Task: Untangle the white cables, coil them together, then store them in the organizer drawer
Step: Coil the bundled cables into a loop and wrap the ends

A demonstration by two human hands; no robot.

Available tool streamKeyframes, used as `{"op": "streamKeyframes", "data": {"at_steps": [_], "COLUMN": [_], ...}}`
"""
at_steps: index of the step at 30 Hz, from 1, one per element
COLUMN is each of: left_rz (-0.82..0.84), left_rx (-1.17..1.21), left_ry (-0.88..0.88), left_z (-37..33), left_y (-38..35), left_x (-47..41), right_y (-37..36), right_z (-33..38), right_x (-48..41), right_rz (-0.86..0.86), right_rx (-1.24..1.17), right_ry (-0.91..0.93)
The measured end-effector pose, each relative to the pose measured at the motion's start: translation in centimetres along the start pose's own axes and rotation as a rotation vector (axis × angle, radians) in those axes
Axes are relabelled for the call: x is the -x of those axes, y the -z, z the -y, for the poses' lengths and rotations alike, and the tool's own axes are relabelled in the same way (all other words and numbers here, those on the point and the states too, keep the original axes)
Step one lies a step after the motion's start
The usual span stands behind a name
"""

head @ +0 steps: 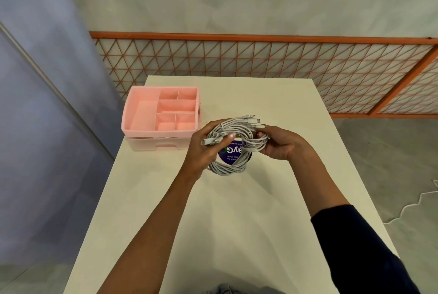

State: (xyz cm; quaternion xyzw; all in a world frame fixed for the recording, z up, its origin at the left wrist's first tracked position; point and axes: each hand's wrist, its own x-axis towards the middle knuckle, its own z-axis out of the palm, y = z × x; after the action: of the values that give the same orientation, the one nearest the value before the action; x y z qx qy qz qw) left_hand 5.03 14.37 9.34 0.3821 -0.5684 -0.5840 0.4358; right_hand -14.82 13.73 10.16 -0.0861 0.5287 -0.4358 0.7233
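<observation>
L hand [203, 150] & R hand [282, 145] grips are clasping white cable coil [239, 129] just right of pink organizer [132, 108], its drawer [161, 145] sitting closed; purple sticker [227, 156] lying below coil.

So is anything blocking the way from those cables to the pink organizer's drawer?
Nothing lies on the table between the coiled cables and the organizer. But its drawer looks shut, so it needs opening first.

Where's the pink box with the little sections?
In the head view, the pink organizer sits on the white table's far left corner, just beyond and left of the left hand gripping the coiled white cables.
</observation>
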Motion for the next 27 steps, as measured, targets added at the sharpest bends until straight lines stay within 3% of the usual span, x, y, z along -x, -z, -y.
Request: {"op": "streamKeyframes", "data": {"at_steps": [7, 12, 16, 24, 27], "left_rz": [0.202, 0.311, 0.283, 0.191, 0.177], "left_rx": [-0.033, -0.123, -0.161, -0.213, -0.244], "left_ry": [0.046, 0.043, 0.050, 0.009, -0.049], "left_z": [0.2, -0.5, -0.9, -0.2, 0.2], "left_y": [1.8, 1.6, 1.7, 1.3, 1.2], "left_x": [-0.2, -0.4, -0.7, -0.3, -0.4], "right_y": [0.7, -0.3, -0.6, -1.6, -1.4], "right_z": [0.6, 1.2, 0.9, -1.4, -1.8], "right_x": [0.9, 1.2, 1.1, 1.3, 0.8], "right_rz": [0.176, 0.105, 0.015, -0.197, -0.240], "right_rx": [-0.070, 0.225, 0.347, 0.613, 0.612], "right_ry": [-0.136, -0.053, 0.125, 0.732, 0.790]}}
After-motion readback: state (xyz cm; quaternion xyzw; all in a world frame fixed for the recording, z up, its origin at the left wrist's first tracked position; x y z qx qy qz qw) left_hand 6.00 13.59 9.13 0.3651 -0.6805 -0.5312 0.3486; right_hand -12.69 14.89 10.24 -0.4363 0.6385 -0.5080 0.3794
